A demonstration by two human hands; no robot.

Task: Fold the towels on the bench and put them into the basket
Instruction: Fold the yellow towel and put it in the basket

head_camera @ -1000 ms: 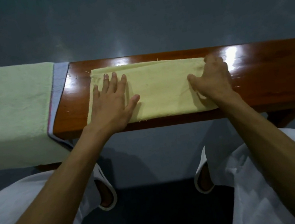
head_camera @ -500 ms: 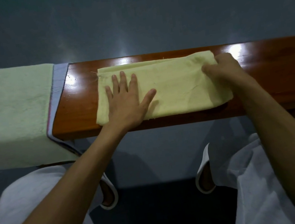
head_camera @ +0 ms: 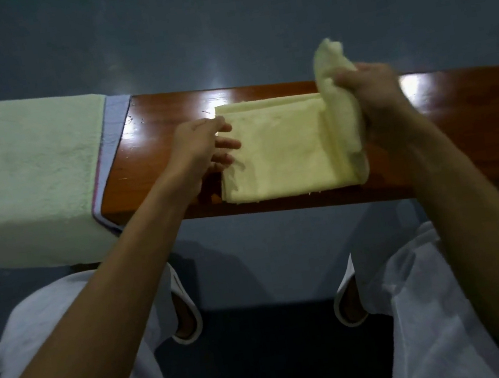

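Right hand (head_camera: 380,100) gripping yellow towel (head_camera: 281,149) (end raised), left hand (head_camera: 201,150) at edge

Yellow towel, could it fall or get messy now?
The yellow towel lies right along the front edge of the bench, so a tug could slide it off. The right hand holds the lifted end bunched up, so the fold may land lumpy. The left hand only rests at the left edge, so that side could shift.

The right hand (head_camera: 377,100) and the raised end of the yellow towel (head_camera: 281,149) at 2 o'clock are blurred, the hand's fingers hidden in the cloth. The green towel (head_camera: 22,176) runs off at 9 o'clock, the tabletop (head_camera: 473,125) at 3 o'clock.
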